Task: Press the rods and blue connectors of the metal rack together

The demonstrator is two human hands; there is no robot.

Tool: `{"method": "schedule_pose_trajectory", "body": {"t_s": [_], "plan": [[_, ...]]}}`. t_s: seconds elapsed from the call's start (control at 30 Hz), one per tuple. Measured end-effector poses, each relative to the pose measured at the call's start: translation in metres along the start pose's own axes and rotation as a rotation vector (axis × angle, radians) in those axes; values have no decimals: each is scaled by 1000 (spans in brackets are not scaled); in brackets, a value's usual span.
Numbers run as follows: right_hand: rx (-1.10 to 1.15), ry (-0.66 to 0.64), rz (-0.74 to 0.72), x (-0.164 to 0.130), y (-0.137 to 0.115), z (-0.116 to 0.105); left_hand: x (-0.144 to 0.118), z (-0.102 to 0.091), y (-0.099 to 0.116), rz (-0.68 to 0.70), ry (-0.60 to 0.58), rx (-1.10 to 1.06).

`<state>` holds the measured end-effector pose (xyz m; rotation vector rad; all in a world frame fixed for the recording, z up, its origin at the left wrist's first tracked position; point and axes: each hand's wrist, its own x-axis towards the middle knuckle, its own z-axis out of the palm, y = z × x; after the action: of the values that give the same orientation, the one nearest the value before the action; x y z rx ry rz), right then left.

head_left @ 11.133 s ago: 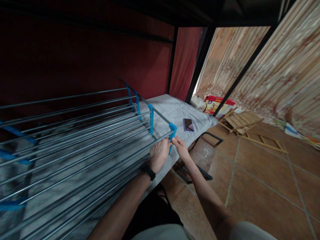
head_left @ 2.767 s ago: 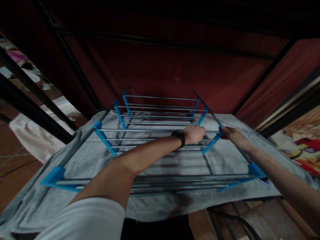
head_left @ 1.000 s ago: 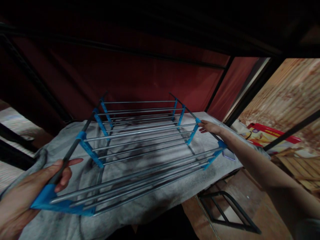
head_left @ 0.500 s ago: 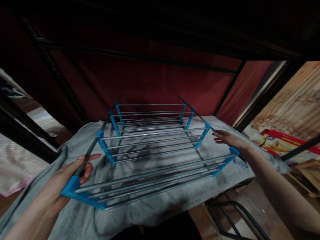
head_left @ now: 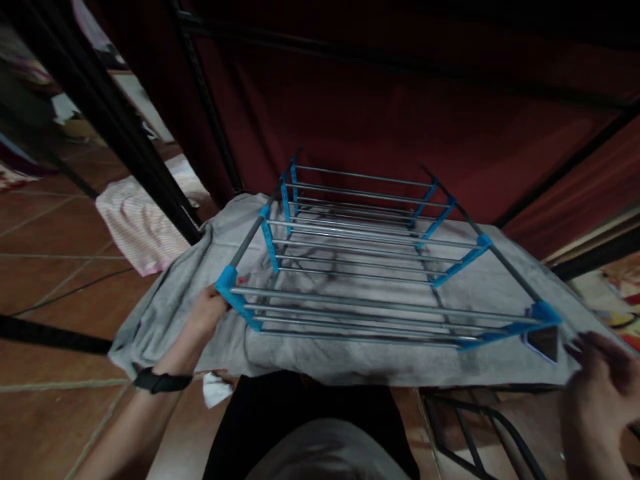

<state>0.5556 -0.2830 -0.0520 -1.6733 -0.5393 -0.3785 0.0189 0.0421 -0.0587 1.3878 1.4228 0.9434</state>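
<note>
Fingers (head_left: pixel 239 283) of the left hand (head_left: pixel 207 313) curl around the near left corner of a metal rack (head_left: pixel 370 267), closed on the blue plastic joint (head_left: pixel 227 280) where a dark side rod meets the grey cross bars. A black wristband (head_left: pixel 160 381) sits on that wrist, below and behind the fingers. The right hand (head_left: pixel 600 387) is blurred at the lower right, its fingers spread loosely and apart from the rack, just beside and below the near right blue corner (head_left: pixel 543 313); it holds nothing that can be seen. The rack lies flat on a grey blanket (head_left: pixel 360 360) that covers a bed, stretching away from both hands toward a dark red curtain (head_left: pixel 400 113) at the back. Rows of grey bars run from side to side between blue connectors, and the rack's far end is well beyond the fingers. A phone (head_left: pixel 543 343) lies on the blanket just under the near right corner, close to the right fingers. To the left of the left fingers a black bed post (head_left: pixel 125 140) slants upward, and past it a pink striped cloth (head_left: pixel 140 223) lies on the tiled floor (head_left: pixel 50 280). Below the right fingers a black metal frame (head_left: pixel 475 433) rests on the floor.
</note>
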Motion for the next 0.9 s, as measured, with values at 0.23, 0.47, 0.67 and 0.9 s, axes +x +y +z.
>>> {"method": "schedule_pose_trajectory", "body": {"t_s": [0.23, 0.47, 0.67, 0.9], "plan": [[-93, -282, 366, -147, 56, -7, -38, 11, -96, 164, -7, 377], [95, -1039, -225, -244, -4, 72, -64, 29, -129, 400, 11, 755], [-55, -1186, -698, -252, -47, 141, -67, 26, -124, 519, -19, 942], [-408, -1460, -791, -265, -75, 188, -66, 29, -131, 584, 47, 948]]}}
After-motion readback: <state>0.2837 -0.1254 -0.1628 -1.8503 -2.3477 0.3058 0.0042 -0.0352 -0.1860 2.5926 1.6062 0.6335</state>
